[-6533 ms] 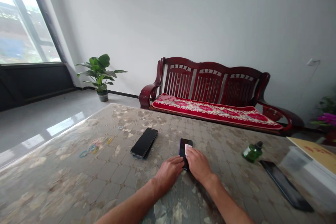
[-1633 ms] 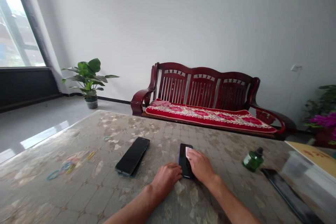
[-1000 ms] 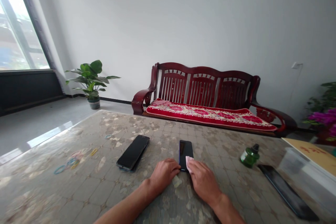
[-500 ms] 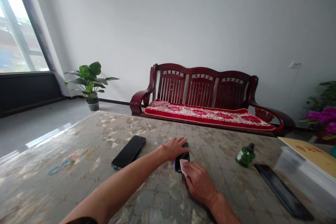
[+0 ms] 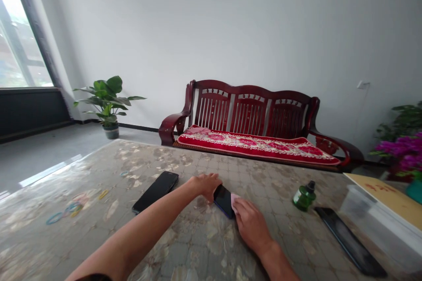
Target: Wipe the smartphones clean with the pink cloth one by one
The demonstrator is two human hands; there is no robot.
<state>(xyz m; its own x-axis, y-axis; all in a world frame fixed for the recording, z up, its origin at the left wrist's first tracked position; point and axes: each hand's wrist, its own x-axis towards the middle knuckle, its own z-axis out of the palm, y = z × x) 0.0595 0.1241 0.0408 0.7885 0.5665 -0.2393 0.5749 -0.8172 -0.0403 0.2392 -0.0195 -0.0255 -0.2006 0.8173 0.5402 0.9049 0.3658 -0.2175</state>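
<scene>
A dark phone point(image 5: 224, 199) lies tilted on the patterned tablecloth between my two hands. My left hand point(image 5: 207, 185) grips its upper left end, thumb on the near side and fingers over the far side. A small pink cloth point(image 5: 234, 201) is pinched in my right hand point(image 5: 249, 224), touching the phone's right edge. Left of my forearm lies a second black phone point(image 5: 156, 191). A green bottle point(image 5: 304, 196) with a black top stands to the right, beside a third dark phone point(image 5: 349, 241).
Coloured rubber bands point(image 5: 70, 210) lie on the table's left part. At the right edge, a clear plastic box point(image 5: 379, 224) has a tan sheet point(image 5: 385, 191) on top. Beyond the table point(image 5: 184, 246) stands a red wooden bench point(image 5: 250, 114).
The phone has turned, its far end swinging left. My left hand has gone from lying spread over it to gripping its end. My right hand with the cloth has moved to its right edge.
</scene>
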